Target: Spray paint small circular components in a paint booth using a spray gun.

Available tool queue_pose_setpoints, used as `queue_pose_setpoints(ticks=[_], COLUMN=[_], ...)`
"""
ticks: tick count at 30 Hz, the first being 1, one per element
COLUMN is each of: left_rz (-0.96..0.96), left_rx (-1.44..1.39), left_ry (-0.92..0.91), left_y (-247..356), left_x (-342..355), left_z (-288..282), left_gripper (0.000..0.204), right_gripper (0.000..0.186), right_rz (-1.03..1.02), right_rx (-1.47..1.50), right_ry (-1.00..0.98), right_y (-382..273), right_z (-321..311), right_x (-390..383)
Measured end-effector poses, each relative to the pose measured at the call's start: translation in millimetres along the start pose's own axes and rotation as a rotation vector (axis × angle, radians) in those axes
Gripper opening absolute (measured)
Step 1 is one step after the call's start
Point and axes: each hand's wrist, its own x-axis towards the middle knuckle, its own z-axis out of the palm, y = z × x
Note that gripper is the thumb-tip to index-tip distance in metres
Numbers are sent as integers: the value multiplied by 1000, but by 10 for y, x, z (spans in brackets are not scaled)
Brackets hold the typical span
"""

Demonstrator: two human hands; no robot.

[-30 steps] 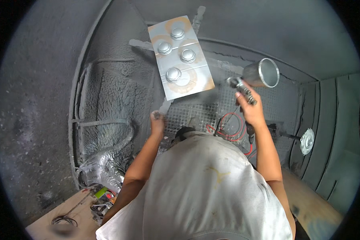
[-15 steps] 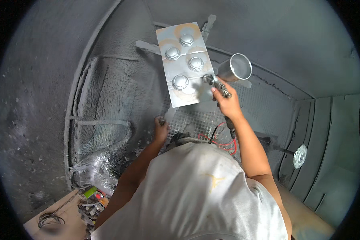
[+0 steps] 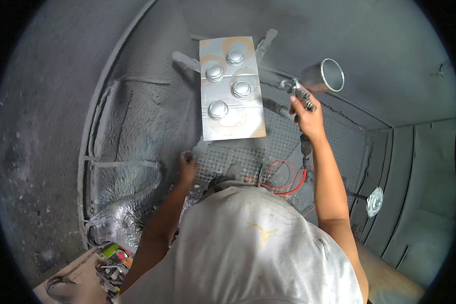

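My right hand [image 3: 310,120] is closed round the grip of a spray gun [image 3: 301,95]. A metal paint cup [image 3: 323,77] sits on the gun, its round end facing up and right. The nozzle points left, toward a silver-grey flat board [image 3: 234,130] with orange-tan patches, and stands apart from it. Several domed hexagonal caps [image 3: 241,89], silver all over, stand on the board. Below the board's lower left corner, my left hand [image 3: 188,166] has its fingers curled; a small dark thing shows at them, too unclear to name.
Grey paint-coated arms [image 3: 266,43] stick out from behind the board. A red hose [image 3: 301,181] loops over the dimpled floor [image 3: 220,161]. Crumpled silver foil [image 3: 122,223] lies lower left, near a pile of small items [image 3: 111,271]. A round whitish disc on a rod [image 3: 374,201] stands at right.
My right hand and the spray gun have moved right, off the board's edge. The board has turned slightly clockwise. My left hand has shifted a little left and down.
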Motion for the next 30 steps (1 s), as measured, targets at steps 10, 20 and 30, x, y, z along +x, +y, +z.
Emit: queue_pose_setpoints(ticks=[10,20,30], left_rz=[-16,-121,-125], left_rx=[-68,75,-183], left_ry=[293,-358,5], left_y=[562,276,491], left_x=[188,-961,-777], left_z=[-95,1066,680], left_gripper=[25,36,30], right_gripper=[51,48,50], right_rz=[212,138,54], right_rx=[216,-4,-15], right_ry=[-556,-41,216], right_y=[-63,423,374], right_z=[-36,-557,-1004], right_x=[-1296,-1097,-909])
